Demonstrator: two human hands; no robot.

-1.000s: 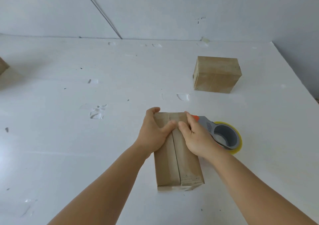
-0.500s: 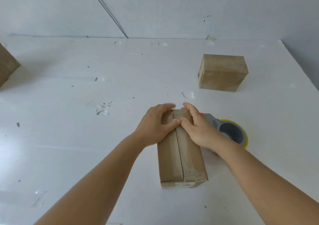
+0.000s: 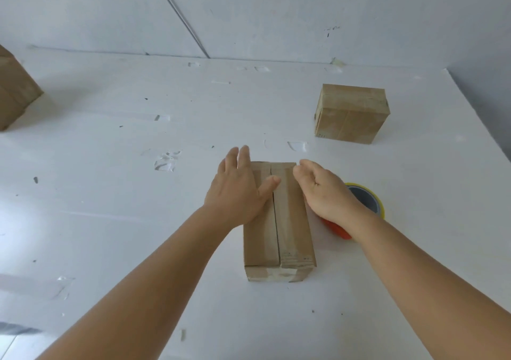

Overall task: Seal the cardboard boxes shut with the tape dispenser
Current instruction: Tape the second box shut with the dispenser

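A long narrow cardboard box [image 3: 287, 235] lies in front of me on the white table [image 3: 110, 221], its two top flaps meeting at a middle seam. My left hand [image 3: 237, 191] lies flat on the left flap near the far end, fingers straight, thumb on the seam. My right hand [image 3: 323, 191] hovers at the box's right edge with fingers loosely bent, holding nothing. The tape dispenser [image 3: 365, 202], grey with a yellow tape roll and an orange handle, lies on the table right of the box, partly hidden behind my right hand.
A second, closed cardboard box [image 3: 351, 113] stands at the far right of the table. A third box [image 3: 13, 91] is cut off at the left edge. Scraps of clear tape [image 3: 166, 160] stick to the table. A white wall rises behind.
Both hands let go of the far end of the box. My left hand flattened on the left flap. My right hand lifted off to the right, over the dispenser.
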